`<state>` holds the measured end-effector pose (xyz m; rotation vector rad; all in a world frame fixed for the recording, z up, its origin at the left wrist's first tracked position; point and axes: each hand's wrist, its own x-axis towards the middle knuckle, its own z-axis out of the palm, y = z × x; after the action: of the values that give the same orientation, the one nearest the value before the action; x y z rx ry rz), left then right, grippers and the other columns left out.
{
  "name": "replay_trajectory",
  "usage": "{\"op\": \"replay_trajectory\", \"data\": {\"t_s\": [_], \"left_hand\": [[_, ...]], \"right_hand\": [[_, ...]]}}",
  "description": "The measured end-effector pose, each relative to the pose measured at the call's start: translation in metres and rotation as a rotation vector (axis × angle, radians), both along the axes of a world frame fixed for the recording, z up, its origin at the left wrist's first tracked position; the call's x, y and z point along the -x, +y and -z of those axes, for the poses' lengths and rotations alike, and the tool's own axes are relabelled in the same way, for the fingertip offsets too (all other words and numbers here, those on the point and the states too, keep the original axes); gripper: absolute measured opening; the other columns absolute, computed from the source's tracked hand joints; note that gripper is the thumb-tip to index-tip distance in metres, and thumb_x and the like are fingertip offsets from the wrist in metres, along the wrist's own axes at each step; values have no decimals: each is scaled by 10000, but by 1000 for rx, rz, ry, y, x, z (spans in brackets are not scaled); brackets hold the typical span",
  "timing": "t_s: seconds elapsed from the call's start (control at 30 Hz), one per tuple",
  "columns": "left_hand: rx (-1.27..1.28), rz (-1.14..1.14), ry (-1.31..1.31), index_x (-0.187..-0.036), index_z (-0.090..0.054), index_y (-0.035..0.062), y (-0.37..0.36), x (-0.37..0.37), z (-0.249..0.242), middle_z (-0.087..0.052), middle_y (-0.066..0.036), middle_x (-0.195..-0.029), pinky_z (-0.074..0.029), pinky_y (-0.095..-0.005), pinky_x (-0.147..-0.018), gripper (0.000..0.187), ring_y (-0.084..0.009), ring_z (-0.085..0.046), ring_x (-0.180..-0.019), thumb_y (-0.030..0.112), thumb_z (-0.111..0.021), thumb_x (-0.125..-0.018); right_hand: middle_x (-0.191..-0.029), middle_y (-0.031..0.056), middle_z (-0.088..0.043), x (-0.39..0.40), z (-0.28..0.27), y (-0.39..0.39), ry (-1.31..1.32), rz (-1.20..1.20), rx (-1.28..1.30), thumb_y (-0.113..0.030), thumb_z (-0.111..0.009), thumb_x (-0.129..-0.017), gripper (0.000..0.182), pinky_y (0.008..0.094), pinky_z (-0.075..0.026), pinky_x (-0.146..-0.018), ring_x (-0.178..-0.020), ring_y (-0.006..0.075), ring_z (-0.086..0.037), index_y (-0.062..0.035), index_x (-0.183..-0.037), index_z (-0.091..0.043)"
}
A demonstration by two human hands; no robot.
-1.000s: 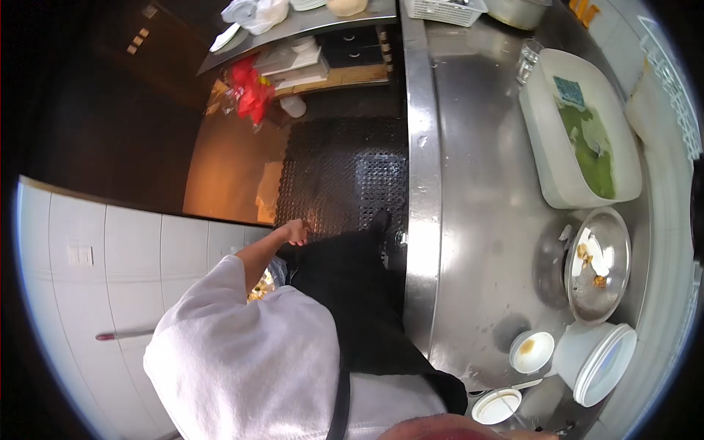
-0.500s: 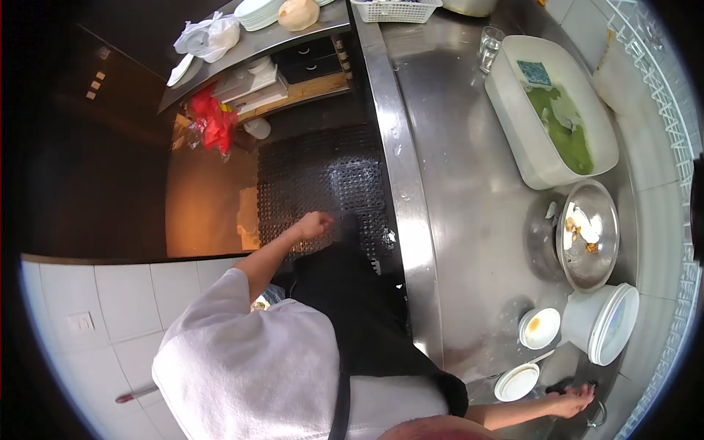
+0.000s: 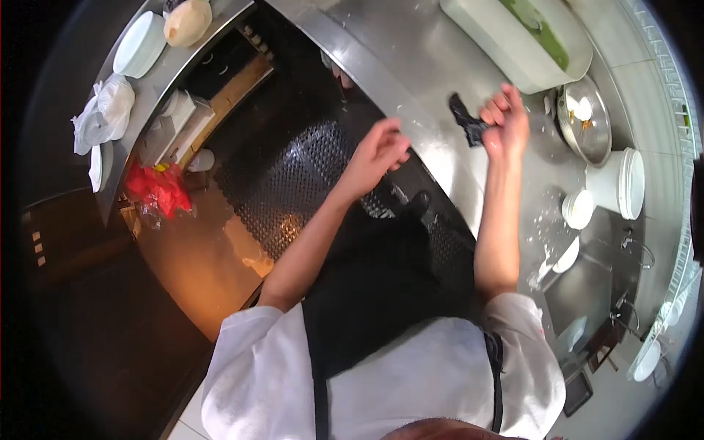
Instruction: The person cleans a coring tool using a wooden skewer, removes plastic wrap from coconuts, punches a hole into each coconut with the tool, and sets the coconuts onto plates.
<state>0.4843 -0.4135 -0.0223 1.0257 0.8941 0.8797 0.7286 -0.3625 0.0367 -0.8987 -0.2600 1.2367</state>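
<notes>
In my right hand (image 3: 506, 125) is a limp, crumpled black glove (image 3: 468, 121), pinched between thumb and fingers and hanging out to the left over the steel counter (image 3: 411, 66). My left hand (image 3: 380, 155) holds nothing; its fingers are loosely bent and apart, slightly blurred, above the floor by the counter's front edge. Beyond my right hand stands a white tub (image 3: 506, 55) with green liquid. To the right of that hand are a steel bowl (image 3: 598, 132) with food scraps in it and a white lidded bucket (image 3: 614, 183).
White bowls (image 3: 578, 209) sit along the counter, near a sink (image 3: 587, 282) with taps (image 3: 639, 249). A black perforated mat (image 3: 293, 176) covers the floor. At the upper left, a side counter (image 3: 154, 92) carries plates (image 3: 139, 48) and plastic bags (image 3: 106, 110).
My right hand has come from beside the tap to over the counter, now with the black glove. My left hand has risen toward it. The view has turned, bringing the sink into sight.
</notes>
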Motion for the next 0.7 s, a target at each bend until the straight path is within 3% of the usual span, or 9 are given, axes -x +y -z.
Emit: {"op": "replay_trajectory", "data": {"t_s": [0.1,0.2,0.27,0.3,0.4,0.43,0.53,0.6,0.7], "left_hand": [[265,15,-345,-1320,-466,56,22,13,-42,-641,-79,-1078,-528,-300,-745,338,-179,-654,-898,179,-508,-1008],[244,121,-303,-1285,-491,65,39,38,-45,-633,-85,-1104,-537,-311,-735,313,-193,-662,-901,180,-531,-997],[206,50,-255,-1258,-501,66,45,50,-47,-633,-80,-1088,-544,-303,-703,290,-185,-662,-890,154,-543,-985],[196,21,-245,-1254,-503,68,49,55,-48,-631,-75,-1083,-545,-300,-688,284,-182,-661,-884,143,-541,-982],[117,-113,-208,-1241,-508,67,66,61,-46,-631,-64,-1036,-537,-281,-644,290,-163,-660,-867,127,-550,-961],[78,-170,-195,-1237,-509,65,76,63,-43,-632,-61,-1015,-532,-273,-630,296,-155,-659,-861,125,-555,-951],[-110,-175,428,-1228,-514,48,112,78,-27,-643,-95,-963,-520,-288,-620,339,-143,-655,-852,131,-581,-906],[-618,-309,627,-1197,-574,34,136,77,-18,-635,-185,-950,-513,-386,-692,387,-274,-655,-802,177,-627,-841],[-667,-30,832,-1207,-587,30,170,75,-55,-633,-190,-1006,-513,-403,-723,408,-326,-642,-807,206,-648,-844]], "right_hand": [[-680,-16,-429,54,12,21,255,-251,-36,-243,-496,-1009,205,256,-310,-491,-514,88,-338,-60,-925,-534],[-681,-1,-440,110,12,42,361,-315,22,-263,-506,-1006,224,266,-339,-508,-540,100,-366,-59,-920,-538],[-683,12,-451,135,12,47,364,-303,71,-289,-515,-1002,244,274,-368,-526,-561,117,-391,-60,-924,-542],[-737,45,-527,141,17,52,332,-338,110,-333,-536,-991,279,297,-419,-565,-632,157,-485,-55,-965,-548],[-869,86,-613,151,9,61,120,-444,287,-357,-540,-986,308,335,-468,-637,-714,210,-565,-49,-998,-542],[-1052,111,-632,136,27,63,36,-583,249,-351,-582,-967,345,368,-494,-739,-885,236,-606,-39,-1109,-545],[-1157,128,-605,137,24,67,-1014,-178,121,-272,-663,-906,418,395,-477,-862,-1033,270,-586,-43,-1231,-532],[-1191,145,-586,126,-17,87,-1456,-315,-154,-209,-699,-850,492,408,-458,-907,-1106,298,-558,-47,-1279,-521],[-1234,158,-563,118,-55,128,-1930,-665,-448,-154,-724,-790,539,438,-427,-958,-1162,346,-526,-44,-1282,-533]]}}
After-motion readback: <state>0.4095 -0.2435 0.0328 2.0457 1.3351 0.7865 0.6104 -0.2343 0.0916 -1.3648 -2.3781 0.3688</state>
